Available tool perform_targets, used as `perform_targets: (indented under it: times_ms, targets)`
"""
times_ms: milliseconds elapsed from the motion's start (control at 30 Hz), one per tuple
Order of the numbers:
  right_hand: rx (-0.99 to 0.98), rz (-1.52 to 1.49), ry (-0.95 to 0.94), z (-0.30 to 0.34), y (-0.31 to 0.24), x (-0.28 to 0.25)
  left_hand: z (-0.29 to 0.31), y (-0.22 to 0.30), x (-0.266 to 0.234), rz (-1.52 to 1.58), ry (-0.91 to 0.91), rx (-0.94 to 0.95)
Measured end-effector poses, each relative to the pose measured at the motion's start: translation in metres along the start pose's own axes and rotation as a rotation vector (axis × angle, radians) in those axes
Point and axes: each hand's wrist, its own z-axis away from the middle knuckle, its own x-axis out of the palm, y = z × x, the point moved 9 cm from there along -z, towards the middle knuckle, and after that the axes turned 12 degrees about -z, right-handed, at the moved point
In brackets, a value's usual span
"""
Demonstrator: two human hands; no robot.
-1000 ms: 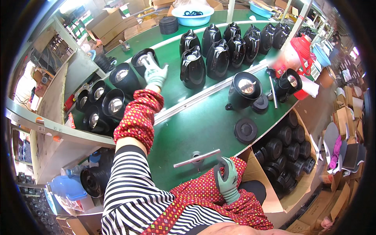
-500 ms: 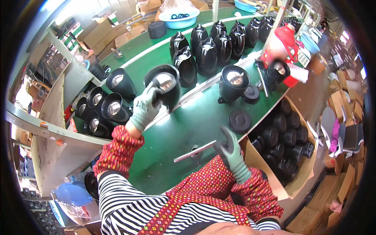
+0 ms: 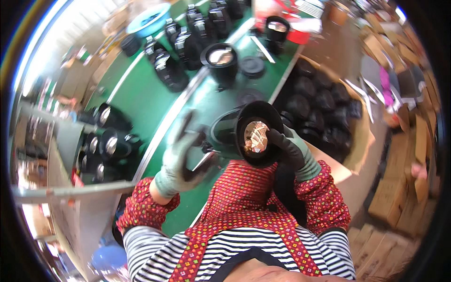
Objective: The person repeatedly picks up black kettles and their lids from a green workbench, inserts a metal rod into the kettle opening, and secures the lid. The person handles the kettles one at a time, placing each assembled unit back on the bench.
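A black thermos jug body (image 3: 225, 134) lies tilted in front of me, its wide mouth turned toward me and a mirrored liner showing inside. My right hand (image 3: 296, 152), in a grey-green glove with dark fingers, is closed on the rim, some fingers reaching inside the mouth. Beside the jug's other end is my left hand (image 3: 181, 164), gloved alike and blurred, its fingers spread apart. A metal bar (image 3: 204, 161) shows just by the left palm. Beyond the held jug, a second open jug (image 3: 221, 66) stands near a round black lid (image 3: 252, 67).
A carton (image 3: 359, 141) of black lids stands at my right by the green table (image 3: 136, 101). Several black jugs (image 3: 164, 66) stand farther back in rows. More open jugs (image 3: 112, 143) sit on the left, near a pale metal frame (image 3: 70, 191). A blue basin (image 3: 149, 21) is behind.
The jug has come from the far left to in front of me and tipped over. My right hand has taken its rim; my left has let go. The view has turned right.
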Motion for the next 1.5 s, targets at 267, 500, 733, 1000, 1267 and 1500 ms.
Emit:
perform_targets:
  times_ms: [267,500,733,1000,1267,1500]
  targets:
    - [0.030,-0.313,-0.117,0.077,0.025,-0.048,0.047,-0.020,0.142,0.925,-0.461,-0.879]
    - [0.037,-0.202,-0.088,0.057,0.008,-0.072,0.154,-0.079,0.224,1.181,-0.351,-1.037]
    - [0.199,1.407,0.718,-0.059,-0.044,-0.333,0.209,-0.145,0.241,1.192,-0.226,-1.143]
    - [0.279,1.537,0.860,-0.105,-0.014,-0.404,0.247,-0.155,0.235,1.173,-0.182,-1.208]
    - [-0.599,1.015,0.224,-0.024,-0.059,-0.191,0.254,-0.149,0.274,1.221,-0.236,-1.107]
    - [-0.532,0.935,-0.014,0.056,-0.047,-0.023,0.200,-0.117,0.262,1.014,-0.175,-0.693]
